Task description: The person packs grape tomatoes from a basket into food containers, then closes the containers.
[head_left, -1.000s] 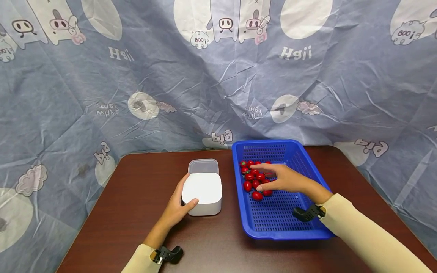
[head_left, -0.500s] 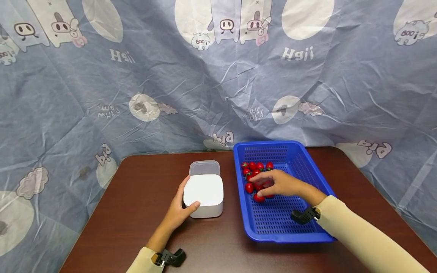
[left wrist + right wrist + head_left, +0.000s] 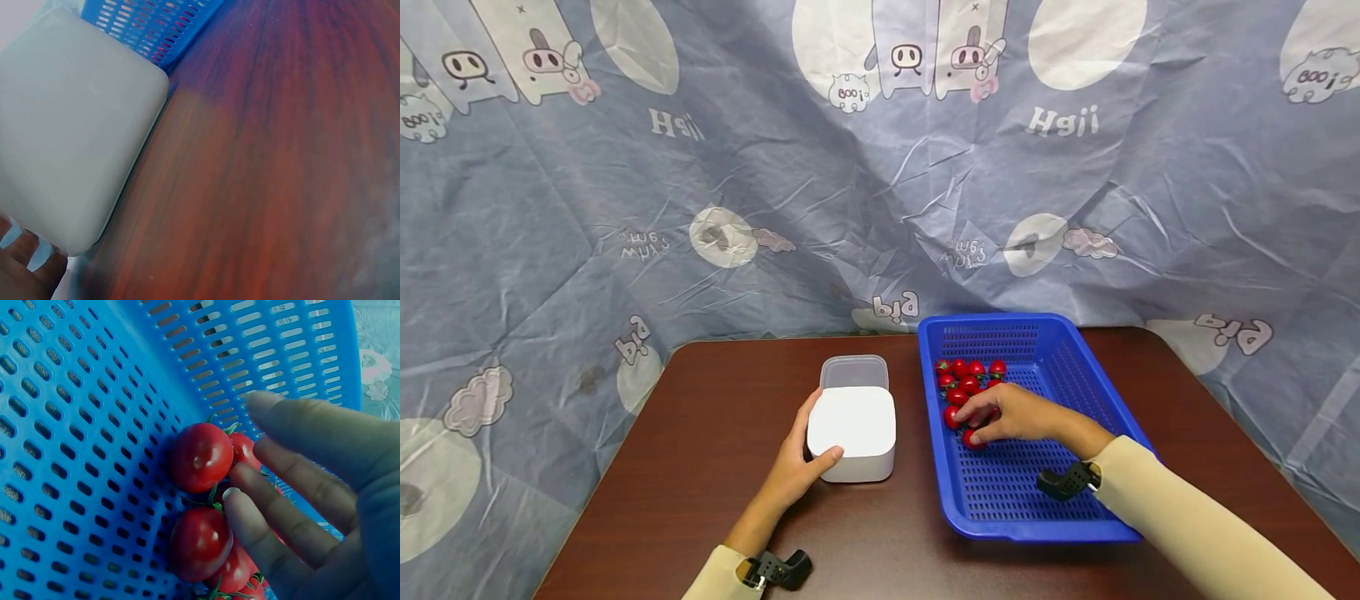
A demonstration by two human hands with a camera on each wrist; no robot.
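My left hand (image 3: pixel 797 461) holds a white box with rounded corners (image 3: pixel 852 423) by its left side, thumb at the front edge. In the left wrist view its fingers (image 3: pixel 47 272) lie at a corner of the box. Small red tomatoes (image 3: pixel 958 396), several with green stems, lie along the left side of a blue perforated basket (image 3: pixel 1000 529). My right hand (image 3: pixel 1018 414) is down inside the basket, over the nearest tomatoes. In the right wrist view its thumb (image 3: pixel 300 419) and fingers stand apart beside a tomato (image 3: pixel 201 457); no grip on it shows.
A translucent, shallow lid-like piece (image 3: pixel 855 372) lies directly behind the white box. The dark brown wooden table (image 3: pixel 715 417) extends left and in front. A patterned grey-blue cloth (image 3: pixel 820 217) hangs behind the table.
My right hand has come lower and nearer to the front tomatoes, its thumb and fingers drawing closer together. The left hand stays on the white box. The head view has shifted slightly.
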